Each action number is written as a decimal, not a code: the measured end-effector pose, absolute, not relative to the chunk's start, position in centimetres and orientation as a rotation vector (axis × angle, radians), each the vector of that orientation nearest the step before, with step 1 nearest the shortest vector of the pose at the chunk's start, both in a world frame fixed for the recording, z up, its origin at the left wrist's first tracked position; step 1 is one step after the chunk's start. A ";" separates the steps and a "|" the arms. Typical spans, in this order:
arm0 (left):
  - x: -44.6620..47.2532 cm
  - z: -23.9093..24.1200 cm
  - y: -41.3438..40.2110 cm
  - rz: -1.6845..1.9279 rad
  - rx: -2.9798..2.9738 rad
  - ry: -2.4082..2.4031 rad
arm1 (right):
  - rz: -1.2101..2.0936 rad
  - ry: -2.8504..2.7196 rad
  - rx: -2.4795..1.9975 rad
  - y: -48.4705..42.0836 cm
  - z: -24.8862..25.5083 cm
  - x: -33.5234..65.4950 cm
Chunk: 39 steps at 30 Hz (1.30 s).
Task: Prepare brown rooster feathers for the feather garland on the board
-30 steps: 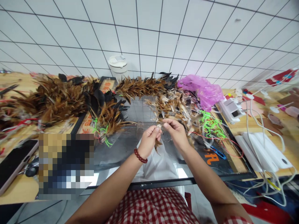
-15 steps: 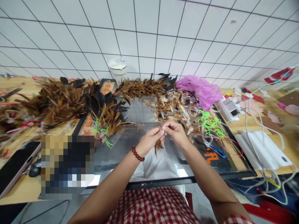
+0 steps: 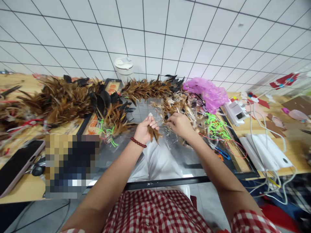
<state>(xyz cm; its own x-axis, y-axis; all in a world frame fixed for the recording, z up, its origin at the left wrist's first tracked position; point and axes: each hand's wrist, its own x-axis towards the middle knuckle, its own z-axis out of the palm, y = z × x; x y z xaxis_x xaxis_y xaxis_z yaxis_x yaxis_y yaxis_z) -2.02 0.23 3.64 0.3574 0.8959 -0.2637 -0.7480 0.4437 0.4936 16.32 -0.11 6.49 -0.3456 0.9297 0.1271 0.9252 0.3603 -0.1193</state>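
My left hand (image 3: 143, 130) is closed around a small bunch of brown feathers (image 3: 154, 133). Their tips hang down to the right, and a pale end pokes out above the fingers. To its right, my right hand (image 3: 180, 124) is at the near edge of a loose pile of tan and white feathers (image 3: 178, 105). Its fingers curve down, slightly apart; the thumb is mostly hidden and nothing shows in them. Beyond the hands lies a long brown feather garland (image 3: 145, 90). A tied bundle of brown and black feathers (image 3: 115, 115) is on the left.
A glass-topped, black-edged panel (image 3: 155, 184) lies under the work. Bright green ties (image 3: 215, 126), a blue cutter (image 3: 223, 152) and a pink plastic bag (image 3: 206, 94) are on the right. White cabled boxes (image 3: 267, 152) stand farther right. A phone (image 3: 20, 165) and a big feather heap (image 3: 58, 105) are left.
My hands have come apart. The left moved left and up with the feathers, its grip now wrapped round them; the right moved up to the loose feather pile.
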 end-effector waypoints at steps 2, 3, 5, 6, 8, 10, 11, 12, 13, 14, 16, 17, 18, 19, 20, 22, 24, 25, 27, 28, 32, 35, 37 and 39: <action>-1.9 2.9 -0.1 1.090 0.342 0.537 | -0.024 -2.482 -1.732 0.1 5.7 15.3; -1.9 2.6 -0.3 1.099 0.366 0.543 | -0.054 -2.487 -1.735 0.0 5.4 15.1; -1.6 2.2 -0.6 1.126 0.423 0.564 | -0.045 -2.430 -1.687 -0.3 5.0 15.0; -1.5 2.0 -0.8 1.141 0.459 0.577 | 0.013 -2.363 -1.637 -0.5 4.9 15.1; -1.1 2.0 -1.1 1.180 0.538 0.614 | 0.238 -2.166 -1.514 -1.1 4.7 15.3; -0.7 2.0 -1.3 1.212 0.602 0.675 | 0.566 -1.901 -1.408 -1.5 4.4 15.3; -0.5 2.1 -1.4 1.224 0.618 0.707 | 0.736 -1.751 -1.362 -1.6 4.2 15.2; -0.3 2.1 -1.5 1.235 0.625 0.738 | 0.898 -1.597 -1.317 -1.8 4.1 15.0; -0.2 2.1 -1.6 1.245 0.624 0.765 | 1.043 -1.450 -1.268 -1.9 3.9 14.7; -0.1 2.2 -1.6 1.255 0.621 0.787 | 1.161 -1.321 -1.216 -2.0 3.8 14.4; 0.1 2.1 -1.7 1.265 0.624 0.812 | 1.301 -1.140 -1.124 -2.2 3.6 13.8; 0.2 2.1 -1.8 1.267 0.633 0.818 | 1.332 -1.091 -1.093 -2.3 3.6 13.5; 0.3 2.1 -1.9 1.266 0.645 0.822 | 1.348 -1.072 -1.072 -2.4 3.7 13.4; 0.3 2.1 -1.9 1.265 0.656 0.826 | 1.345 -1.080 -1.058 -2.5 3.8 13.3; 0.4 2.1 -2.0 1.263 0.663 0.831 | 1.317 -1.108 -1.053 -2.6 3.9 13.4; 0.3 2.3 -2.2 1.252 0.654 0.832 | 1.118 -1.201 -1.074 -2.8 4.2 13.8; 0.2 2.6 -2.4 1.207 0.603 0.817 | 0.719 -1.342 -1.134 -3.0 4.6 14.5; 0.1 2.8 -2.5 1.166 0.566 0.801 | 0.496 -1.435 -1.159 -3.2 4.8 14.9; -0.1 3.3 -2.7 1.072 0.479 0.762 | 0.148 -1.703 -1.132 -3.5 4.9 15.6; -0.1 3.5 -2.7 1.035 0.433 0.740 | 0.042 -1.861 -1.064 -3.7 4.9 15.8; -0.3 3.7 -2.7 0.994 0.327 0.642 | -0.102 -2.284 -0.697 -4.6 4.2 15.6; -0.3 3.3 -2.7 1.043 0.362 0.584 | 0.025 -2.232 -0.781 -5.2 3.9 15.0; -0.3 3.0 -2.7 1.076 0.413 0.538 | 0.234 -2.002 -0.984 -5.2 3.9 14.6; -0.3 2.9 -2.8 1.072 0.477 0.482 | 0.490 -1.678 -1.162 -4.9 3.9 14.3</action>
